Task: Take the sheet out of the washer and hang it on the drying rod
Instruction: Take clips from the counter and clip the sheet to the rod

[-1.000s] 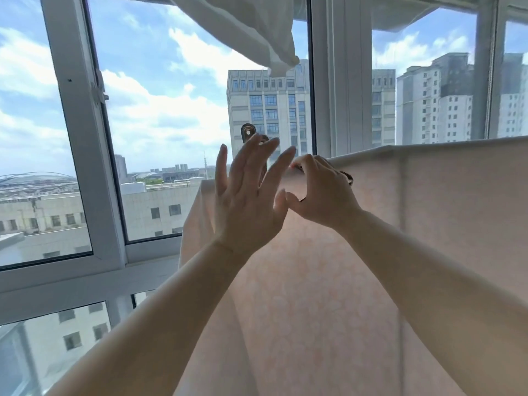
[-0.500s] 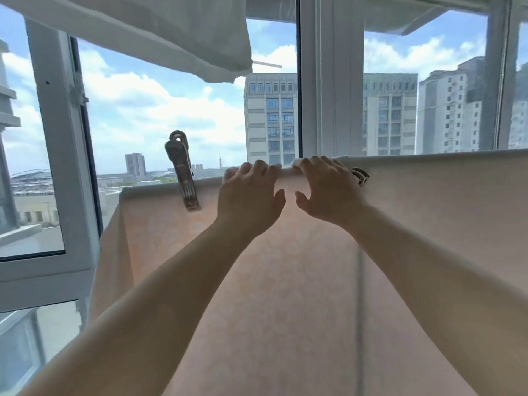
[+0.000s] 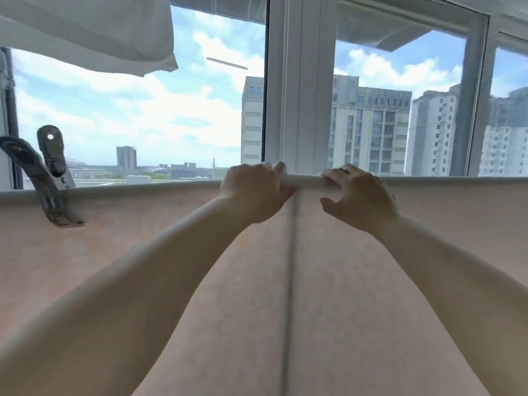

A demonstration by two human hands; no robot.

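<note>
Along the top fold of the sheet (image 3: pixel 371 281), where the pale pink cloth drapes over the drying rod (image 3: pixel 310 180) and hangs down to fill the lower half of the view, both hands hold the covered bar side by side. The left hand (image 3: pixel 254 192) has its fingers curled over the top of the fold and its thumb tucked beneath on the near side, so that it grips the sheet and the rod together. The right hand (image 3: pixel 358 195) sits just beside it, a short stretch of covered rod showing between the two; its fingers hook over the top edge and its thumb juts out below, near the cloth, and a dark ring shows on one finger. Both bare forearms reach up from the bottom corners of the frame. A faint vertical seam or shadow runs down the sheet from the gap between the hands. Well to the left, a large grey clamp (image 3: pixel 48 178) bites the sheet at the rod, its two handles splayed upward and its jaws closed on the near face of the cloth. Above it, at the upper left, a white cloth (image 3: pixel 94 32) hangs from out of view. Behind the rod stands a white window frame (image 3: pixel 300 87), and through the glass lie blue sky, clouds and tall apartment blocks (image 3: pixel 371 127).
</note>
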